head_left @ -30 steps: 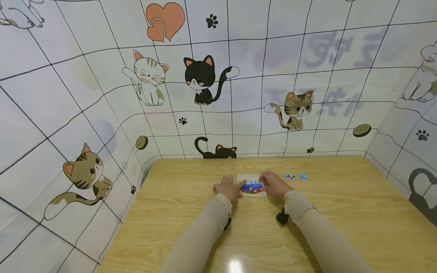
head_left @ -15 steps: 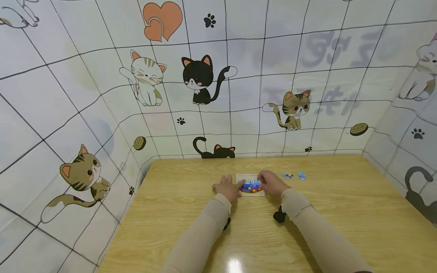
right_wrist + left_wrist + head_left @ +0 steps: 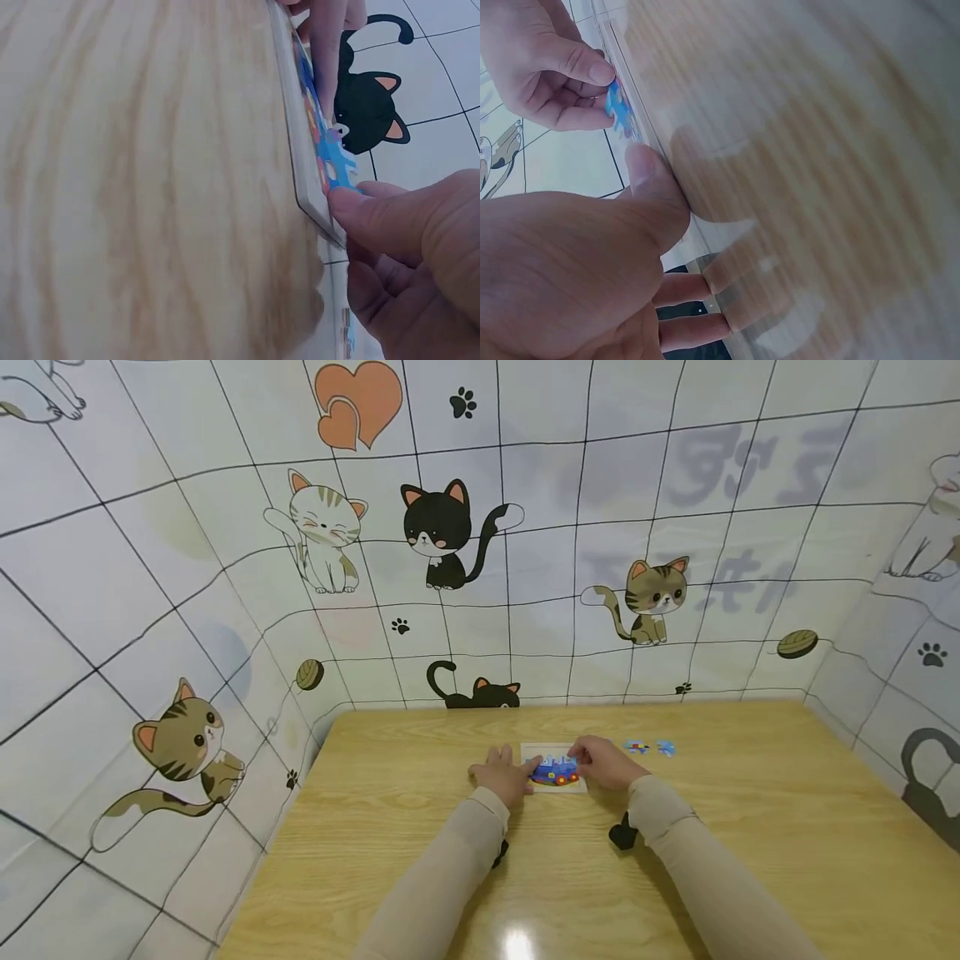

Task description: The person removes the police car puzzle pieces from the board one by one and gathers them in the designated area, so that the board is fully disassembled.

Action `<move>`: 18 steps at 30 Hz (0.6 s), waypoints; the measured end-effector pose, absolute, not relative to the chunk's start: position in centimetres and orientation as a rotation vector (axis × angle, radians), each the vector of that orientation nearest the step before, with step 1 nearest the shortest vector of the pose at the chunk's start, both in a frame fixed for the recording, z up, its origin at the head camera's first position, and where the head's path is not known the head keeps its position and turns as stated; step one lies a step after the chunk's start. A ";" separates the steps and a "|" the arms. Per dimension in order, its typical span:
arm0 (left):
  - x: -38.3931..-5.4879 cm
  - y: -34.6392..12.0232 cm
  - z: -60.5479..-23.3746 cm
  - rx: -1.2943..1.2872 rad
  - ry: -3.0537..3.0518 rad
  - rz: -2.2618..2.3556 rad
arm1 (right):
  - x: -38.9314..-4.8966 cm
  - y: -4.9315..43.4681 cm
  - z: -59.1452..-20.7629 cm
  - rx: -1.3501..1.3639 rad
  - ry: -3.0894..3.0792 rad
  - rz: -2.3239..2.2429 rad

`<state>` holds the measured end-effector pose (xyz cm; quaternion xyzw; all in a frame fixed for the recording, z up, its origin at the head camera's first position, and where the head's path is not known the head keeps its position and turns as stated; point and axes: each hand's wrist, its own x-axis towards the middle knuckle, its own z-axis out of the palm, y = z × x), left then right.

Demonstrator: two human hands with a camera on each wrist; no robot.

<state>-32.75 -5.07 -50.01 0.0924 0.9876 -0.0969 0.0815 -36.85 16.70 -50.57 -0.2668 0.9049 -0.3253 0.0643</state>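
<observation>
A shallow wooden puzzle board (image 3: 555, 789) with a blue boat picture (image 3: 551, 772) lies flat on the table between the hands. My left hand (image 3: 501, 776) rests at its left edge, fingers spread on the table, with one digit reaching onto the picture. My right hand (image 3: 606, 764) is over the board's right side. Between thumb and fingers it pinches a light-blue puzzle piece (image 3: 341, 166), tilted up above the board's surface in the right wrist view. In the left wrist view the same blue piece (image 3: 618, 107) shows at the right hand's fingertips.
Two loose blue puzzle pieces lie to the right of the right hand: one piece with red and yellow on it (image 3: 636, 747), and a plainer piece (image 3: 666, 747). The wood-grain table (image 3: 420, 843) meets a cat-print cloth wall (image 3: 540, 643) behind.
Both hands stay nearly in place, the right still holding the puzzle piece at the board's right side. The head view shifts slightly.
</observation>
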 end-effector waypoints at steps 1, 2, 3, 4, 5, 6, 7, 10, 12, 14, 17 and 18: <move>-32.7 -5.1 -50.1 0.281 2.952 -0.282 | -36.8 16.8 -50.6 -0.796 2.727 -0.980; -32.7 -5.0 -50.2 0.283 2.952 -0.274 | -36.8 16.9 -50.6 -0.789 2.719 -0.977; -32.7 -5.0 -50.2 0.283 2.954 -0.267 | -36.8 16.9 -50.6 -0.794 2.714 -0.963; -32.7 -5.0 -50.2 0.283 2.951 -0.268 | -36.8 16.9 -50.7 -0.801 2.704 -0.956; -32.6 -5.0 -50.2 0.280 2.947 -0.270 | -36.8 16.9 -50.7 -0.802 2.694 -0.960; -32.6 -5.1 -50.3 0.279 2.947 -0.269 | -36.8 16.9 -50.7 -0.804 2.685 -0.969; -32.6 -5.1 -50.3 0.281 2.950 -0.266 | -36.8 16.9 -50.7 -0.817 2.689 -0.964; -32.5 -5.1 -50.2 0.295 2.950 -0.262 | -36.9 16.9 -50.8 -0.795 2.705 -0.972; -32.4 -5.1 -50.1 0.302 2.957 -0.257 | -36.9 17.0 -50.8 -0.778 2.716 -0.964; -32.3 -5.1 -49.9 0.303 2.959 -0.261 | -37.0 17.0 -50.8 -0.748 2.715 -0.965; -32.2 -5.0 -49.6 0.298 2.960 -0.264 | -37.0 17.1 -50.7 -0.745 2.717 -0.962; -32.2 -5.0 -49.5 0.296 2.960 -0.258 | -37.0 17.1 -50.6 -0.744 2.719 -0.962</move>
